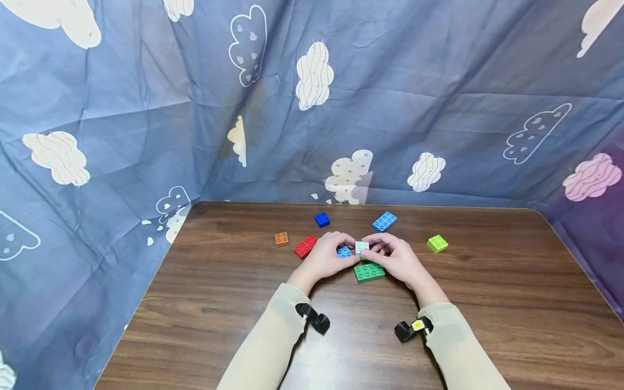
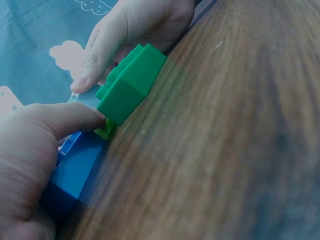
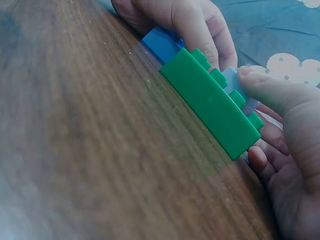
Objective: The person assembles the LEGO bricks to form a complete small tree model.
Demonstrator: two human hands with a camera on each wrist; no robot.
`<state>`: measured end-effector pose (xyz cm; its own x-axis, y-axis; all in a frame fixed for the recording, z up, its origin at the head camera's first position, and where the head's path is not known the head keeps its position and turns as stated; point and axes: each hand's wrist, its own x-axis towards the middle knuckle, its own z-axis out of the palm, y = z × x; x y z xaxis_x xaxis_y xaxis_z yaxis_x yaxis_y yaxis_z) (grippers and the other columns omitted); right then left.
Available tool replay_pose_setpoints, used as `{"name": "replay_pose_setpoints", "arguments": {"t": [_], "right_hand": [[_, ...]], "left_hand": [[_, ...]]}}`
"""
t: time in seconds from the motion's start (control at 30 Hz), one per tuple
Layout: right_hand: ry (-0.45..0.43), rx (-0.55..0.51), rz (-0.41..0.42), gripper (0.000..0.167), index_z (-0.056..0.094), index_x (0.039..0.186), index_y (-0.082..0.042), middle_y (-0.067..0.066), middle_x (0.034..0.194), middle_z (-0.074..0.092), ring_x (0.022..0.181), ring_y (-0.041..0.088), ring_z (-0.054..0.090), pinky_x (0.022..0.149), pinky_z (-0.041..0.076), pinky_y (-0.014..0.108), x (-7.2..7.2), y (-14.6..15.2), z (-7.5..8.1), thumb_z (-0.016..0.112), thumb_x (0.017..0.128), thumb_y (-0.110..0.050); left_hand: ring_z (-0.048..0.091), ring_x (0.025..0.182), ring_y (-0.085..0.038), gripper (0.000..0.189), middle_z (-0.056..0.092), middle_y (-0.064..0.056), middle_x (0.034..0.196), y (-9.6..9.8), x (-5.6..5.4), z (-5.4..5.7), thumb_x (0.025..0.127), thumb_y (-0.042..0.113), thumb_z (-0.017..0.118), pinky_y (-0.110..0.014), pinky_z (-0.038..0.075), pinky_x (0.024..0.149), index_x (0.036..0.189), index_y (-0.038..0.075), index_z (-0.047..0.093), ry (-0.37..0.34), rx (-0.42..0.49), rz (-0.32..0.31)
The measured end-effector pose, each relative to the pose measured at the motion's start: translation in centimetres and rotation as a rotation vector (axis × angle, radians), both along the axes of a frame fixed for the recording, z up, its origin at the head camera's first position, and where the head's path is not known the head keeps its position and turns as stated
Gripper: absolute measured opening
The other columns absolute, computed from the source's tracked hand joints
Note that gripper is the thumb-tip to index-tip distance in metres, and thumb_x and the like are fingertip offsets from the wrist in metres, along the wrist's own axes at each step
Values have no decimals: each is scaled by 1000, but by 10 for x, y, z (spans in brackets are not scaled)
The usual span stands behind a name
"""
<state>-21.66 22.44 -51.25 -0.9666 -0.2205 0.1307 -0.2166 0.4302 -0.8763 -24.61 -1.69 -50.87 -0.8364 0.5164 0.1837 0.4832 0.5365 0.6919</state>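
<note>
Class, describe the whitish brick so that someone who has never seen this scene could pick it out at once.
On the brown table, find the right hand. That hand pinches the whitish brick. Its paleness sets it apart from the neighbouring blue brick and green brick.

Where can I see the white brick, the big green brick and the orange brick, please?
White brick point(image 1: 361, 246): head view, on its studded top.
Big green brick point(image 3: 210, 104): right wrist view, on its long side.
Orange brick point(image 1: 281, 239): head view, on its studded top.
</note>
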Motion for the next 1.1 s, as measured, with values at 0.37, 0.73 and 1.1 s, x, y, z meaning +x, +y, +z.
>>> {"name": "replay_pose_setpoints", "arguments": {"t": [0.37,0.73,1.1], "right_hand": [[11,-9,1,31,76,129,-10,9,105,76,91,21,66,78,52,26,1,1,0,82,102,-22],[-5,-4,-6,31,76,128,-10,8,102,75,90,21,65,77,52,26,-2,0,1,83,100,-22],[10,-6,-4,32,75,129,-10,7,103,75,90,18,66,78,53,26,-2,1,-1,83,101,-22]], "left_hand": [[62,106,-15,29,71,2,111,-3,-2,5,96,26,85,-33,51,96,122,15,76,51,-7,-30],[60,119,-26,25,74,0,122,-7,0,13,99,12,73,-44,47,107,123,16,77,159,-151,39],[59,127,-25,33,68,-6,131,5,10,23,98,16,75,-42,47,112,130,10,73,208,-20,29]]}}
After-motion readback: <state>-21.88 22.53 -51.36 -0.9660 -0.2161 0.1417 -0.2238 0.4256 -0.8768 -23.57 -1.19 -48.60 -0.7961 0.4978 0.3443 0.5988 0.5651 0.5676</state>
